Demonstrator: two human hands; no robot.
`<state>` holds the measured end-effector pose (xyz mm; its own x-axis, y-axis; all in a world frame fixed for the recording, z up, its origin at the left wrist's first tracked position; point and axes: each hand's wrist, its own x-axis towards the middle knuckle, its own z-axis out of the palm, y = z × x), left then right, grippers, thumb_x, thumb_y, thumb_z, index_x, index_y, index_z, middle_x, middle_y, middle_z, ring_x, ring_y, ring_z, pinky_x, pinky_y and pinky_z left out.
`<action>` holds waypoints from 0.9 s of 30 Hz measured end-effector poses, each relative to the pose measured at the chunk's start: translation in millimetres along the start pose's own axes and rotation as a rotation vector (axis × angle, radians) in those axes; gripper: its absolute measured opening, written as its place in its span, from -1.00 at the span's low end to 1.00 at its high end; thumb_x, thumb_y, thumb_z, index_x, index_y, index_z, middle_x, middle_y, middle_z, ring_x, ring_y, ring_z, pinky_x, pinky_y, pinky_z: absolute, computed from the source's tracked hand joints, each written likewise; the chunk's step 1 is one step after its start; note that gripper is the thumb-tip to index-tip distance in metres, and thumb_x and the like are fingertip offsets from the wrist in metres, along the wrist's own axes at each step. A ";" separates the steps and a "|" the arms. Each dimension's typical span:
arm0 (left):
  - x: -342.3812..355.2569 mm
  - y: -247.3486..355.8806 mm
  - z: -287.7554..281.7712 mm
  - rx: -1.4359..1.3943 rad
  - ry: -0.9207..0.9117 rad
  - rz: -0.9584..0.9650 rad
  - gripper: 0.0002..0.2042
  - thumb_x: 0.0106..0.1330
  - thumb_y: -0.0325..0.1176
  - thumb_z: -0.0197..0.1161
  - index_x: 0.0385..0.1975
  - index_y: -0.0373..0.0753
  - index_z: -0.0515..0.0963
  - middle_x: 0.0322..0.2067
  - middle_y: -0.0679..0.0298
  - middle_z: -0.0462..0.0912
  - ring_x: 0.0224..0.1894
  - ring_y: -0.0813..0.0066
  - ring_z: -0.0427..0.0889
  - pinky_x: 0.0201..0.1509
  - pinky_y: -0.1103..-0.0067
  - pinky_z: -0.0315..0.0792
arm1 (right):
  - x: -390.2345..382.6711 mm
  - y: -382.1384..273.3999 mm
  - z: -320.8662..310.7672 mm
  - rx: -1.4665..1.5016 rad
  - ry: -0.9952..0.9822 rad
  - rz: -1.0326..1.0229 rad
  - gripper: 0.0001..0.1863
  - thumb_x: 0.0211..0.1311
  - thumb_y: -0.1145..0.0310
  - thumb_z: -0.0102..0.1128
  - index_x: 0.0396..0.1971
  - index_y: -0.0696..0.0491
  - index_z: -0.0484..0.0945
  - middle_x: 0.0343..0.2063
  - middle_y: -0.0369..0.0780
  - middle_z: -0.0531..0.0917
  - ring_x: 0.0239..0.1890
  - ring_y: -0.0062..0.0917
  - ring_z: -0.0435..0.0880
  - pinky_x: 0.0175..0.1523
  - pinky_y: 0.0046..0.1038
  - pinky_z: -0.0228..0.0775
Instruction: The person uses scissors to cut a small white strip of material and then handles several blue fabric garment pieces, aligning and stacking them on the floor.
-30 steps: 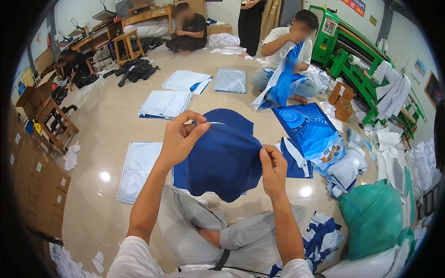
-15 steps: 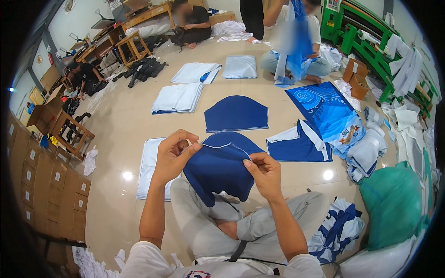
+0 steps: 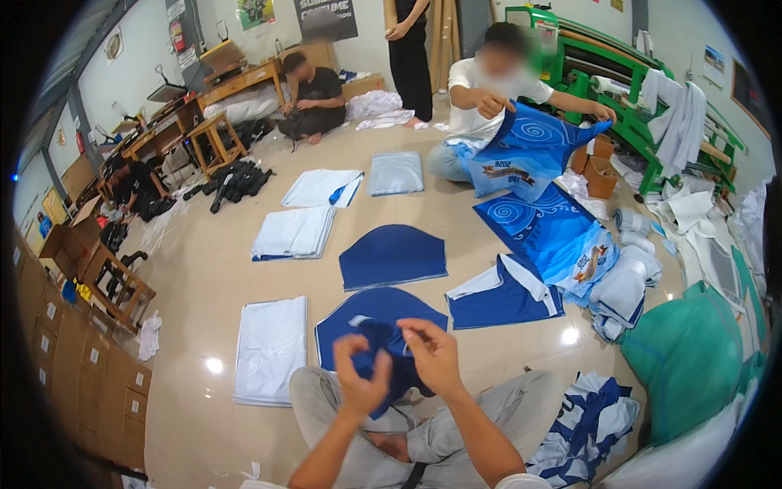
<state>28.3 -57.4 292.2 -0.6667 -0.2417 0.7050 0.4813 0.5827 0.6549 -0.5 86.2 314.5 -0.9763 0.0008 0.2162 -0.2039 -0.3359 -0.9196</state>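
Observation:
My right hand (image 3: 432, 352) pinches a bunched navy fabric panel (image 3: 393, 380) by its upper edge, above my crossed legs. Beside it my left hand (image 3: 360, 383), blurred, is open, its thumb and fingers curved apart next to the cloth. The panel hangs folded and crumpled between both hands, so its full outline is hidden. Just beyond lies a flat navy panel with a rounded top (image 3: 334, 324), partly covered by the held cloth. Farther off is a similar navy panel (image 3: 393, 257). To its right rests a navy-and-white garment piece (image 3: 507, 297).
Folded white stacks (image 3: 271, 350) lie to the left and ahead. A blue patterned panel (image 3: 538, 224) lies at the right, near a person (image 3: 493, 90) holding up a similar cloth (image 3: 521, 155). Close on my right are a fabric heap (image 3: 588, 424) and a green sack (image 3: 680, 359).
The navy panel, earlier stretched between both hands, is now bunched. My hands came closer together and lower in view. The person opposite spread the blue cloth; the view tilted up.

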 end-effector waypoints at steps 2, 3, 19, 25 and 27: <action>-38.5 -0.8 11.1 -0.099 -0.078 -0.151 -0.60 0.19 -0.49 0.46 0.01 -0.35 0.49 -0.18 0.08 0.59 -0.11 0.30 0.62 0.03 0.45 0.49 | -9.0 -14.3 1.7 0.021 -0.119 0.097 -0.79 0.39 0.52 0.25 -0.03 0.15 0.70 -0.21 -0.32 0.71 -0.29 -0.79 0.56 -0.18 -0.73 0.39; -61.5 -32.7 22.1 -0.125 -0.138 -0.262 -0.59 0.19 -0.52 0.44 0.03 -0.34 0.49 -0.16 0.09 0.61 -0.09 0.31 0.63 0.03 0.45 0.50 | -10.9 -19.3 3.4 0.040 -0.146 0.063 -0.79 0.40 0.52 0.25 -0.03 0.15 0.70 -0.21 -0.32 0.71 -0.27 -0.77 0.57 -0.15 -0.72 0.40; -16.5 1.4 -198.1 -0.030 -0.619 -0.645 -0.79 0.40 -0.39 0.22 -0.06 -0.32 0.65 -0.17 0.13 0.75 -0.07 0.38 0.70 0.10 0.49 0.51 | -62.4 -12.8 -237.1 -0.888 0.291 -0.144 -0.77 0.33 0.53 0.19 -0.05 0.18 0.66 -0.29 -0.15 0.73 -0.30 -0.49 0.73 -0.19 -0.44 0.58; -76.1 -10.2 -199.8 0.614 -1.356 -0.743 -0.49 0.24 -0.13 0.30 0.17 -0.23 0.56 0.16 -0.06 0.59 0.23 -0.05 0.54 0.29 0.19 0.42 | -254.6 67.1 -431.0 -1.734 0.456 0.380 -0.66 0.07 0.17 0.41 -0.46 0.20 0.63 -0.42 0.06 0.68 -0.26 0.03 0.67 -0.09 -0.07 0.54; -88.2 -35.3 -156.4 0.619 -1.406 -0.629 -0.47 0.29 0.01 0.24 0.15 -0.19 0.60 0.15 -0.07 0.60 0.22 -0.05 0.56 0.29 0.14 0.42 | -345.1 72.9 -547.5 -1.779 0.054 0.928 -0.24 0.18 -0.20 0.30 0.22 0.05 0.53 0.17 0.01 0.61 0.24 -0.08 0.58 0.30 -0.06 0.41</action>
<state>159.2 -178.1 249.5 -0.7814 0.0997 -0.6160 -0.0993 0.9547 0.2805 282.3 577.1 -6.8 -0.8006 0.4434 -0.4030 0.4717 0.8811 0.0323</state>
